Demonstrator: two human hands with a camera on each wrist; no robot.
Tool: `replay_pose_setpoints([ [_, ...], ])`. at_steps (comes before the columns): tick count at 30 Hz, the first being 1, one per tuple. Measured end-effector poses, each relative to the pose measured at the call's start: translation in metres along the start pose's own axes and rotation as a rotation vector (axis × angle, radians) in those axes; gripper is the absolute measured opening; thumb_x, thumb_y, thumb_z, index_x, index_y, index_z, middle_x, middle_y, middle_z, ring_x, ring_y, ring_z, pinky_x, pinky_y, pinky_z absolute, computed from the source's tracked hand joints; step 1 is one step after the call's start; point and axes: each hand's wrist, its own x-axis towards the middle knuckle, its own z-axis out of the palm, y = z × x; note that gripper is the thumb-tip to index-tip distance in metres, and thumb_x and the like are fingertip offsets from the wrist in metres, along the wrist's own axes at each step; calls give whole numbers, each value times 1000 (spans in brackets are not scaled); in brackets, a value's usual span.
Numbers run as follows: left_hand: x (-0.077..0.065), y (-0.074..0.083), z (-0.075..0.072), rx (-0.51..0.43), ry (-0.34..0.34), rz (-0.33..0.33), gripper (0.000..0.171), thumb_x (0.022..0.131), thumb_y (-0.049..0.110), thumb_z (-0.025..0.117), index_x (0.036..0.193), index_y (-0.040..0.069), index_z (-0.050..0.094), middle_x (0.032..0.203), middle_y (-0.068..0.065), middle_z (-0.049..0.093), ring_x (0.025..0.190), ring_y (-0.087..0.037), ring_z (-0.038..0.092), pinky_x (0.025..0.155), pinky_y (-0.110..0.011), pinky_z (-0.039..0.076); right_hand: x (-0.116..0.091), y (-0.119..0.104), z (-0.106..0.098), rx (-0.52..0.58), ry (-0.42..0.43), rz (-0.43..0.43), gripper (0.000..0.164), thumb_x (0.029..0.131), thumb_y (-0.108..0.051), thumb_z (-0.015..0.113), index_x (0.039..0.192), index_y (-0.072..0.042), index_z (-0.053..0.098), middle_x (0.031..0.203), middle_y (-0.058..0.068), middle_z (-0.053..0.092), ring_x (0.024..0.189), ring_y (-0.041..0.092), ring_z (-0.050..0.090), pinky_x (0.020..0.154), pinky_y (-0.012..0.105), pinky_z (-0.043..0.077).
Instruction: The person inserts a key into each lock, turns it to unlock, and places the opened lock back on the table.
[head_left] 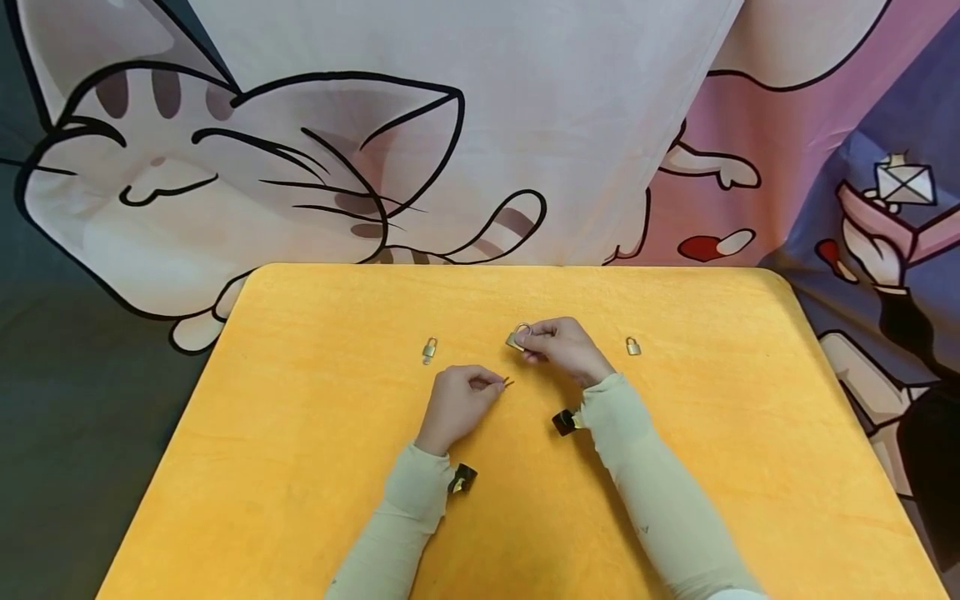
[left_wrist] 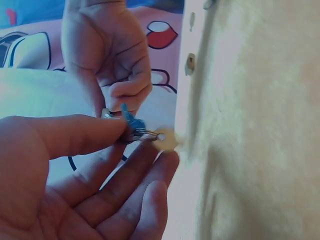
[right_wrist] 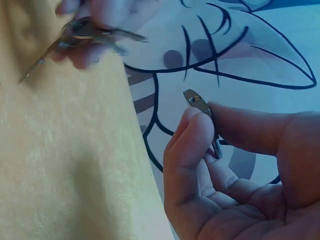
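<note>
My left hand [head_left: 459,404] pinches a small bunch of keys [head_left: 509,382] between thumb and fingers, low over the yellow table. In the right wrist view several key blades [right_wrist: 34,70] stick out from the fingers in different directions. A small brass padlock [head_left: 513,341] is held by my right hand [head_left: 567,346], thumb against fingertips, its shackle up in the head view. The padlock's keyhole end [right_wrist: 194,99] faces the left hand in the right wrist view. A gap separates keys and padlock.
On the yellow table [head_left: 315,492], one padlock [head_left: 429,350] lies to the left and another padlock [head_left: 633,346] to the right of my hands. Behind the far edge hangs a cartoon-printed cloth [head_left: 570,150]. Small black cameras [head_left: 564,422] are worn at both wrists.
</note>
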Motion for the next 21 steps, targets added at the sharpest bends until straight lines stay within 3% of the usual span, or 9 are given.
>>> replay_pose_setpoints([
  [8,2,3,-1,-268,-5,-78,9,92,11,72,93,4,77,89,-6,76,85,-23,74,77,-32,57,-12,3,-1,91,1,-29,31,97,-13,67,113,14,65,100,21,69,77,11,66,77,27,57],
  [13,3,4,0,-416,11,-88,12,94,10,70,95,-1,75,94,-13,76,92,-35,73,77,-28,56,-18,3,1,131,9,-46,31,98,-13,66,113,15,65,99,18,69,79,12,66,79,29,57],
  [17,3,6,1,-462,40,-79,10,94,7,69,94,-3,74,94,-13,76,92,-35,73,78,-26,56,-21,4,2,182,11,-39,30,98,-10,65,114,15,64,102,20,68,79,13,67,80,30,58],
  [21,4,8,4,-406,78,-60,11,92,6,68,94,-4,73,84,-9,76,80,-25,74,71,-24,55,-21,7,3,252,7,-37,30,98,-6,63,117,17,62,103,21,68,78,12,68,78,28,57],
])
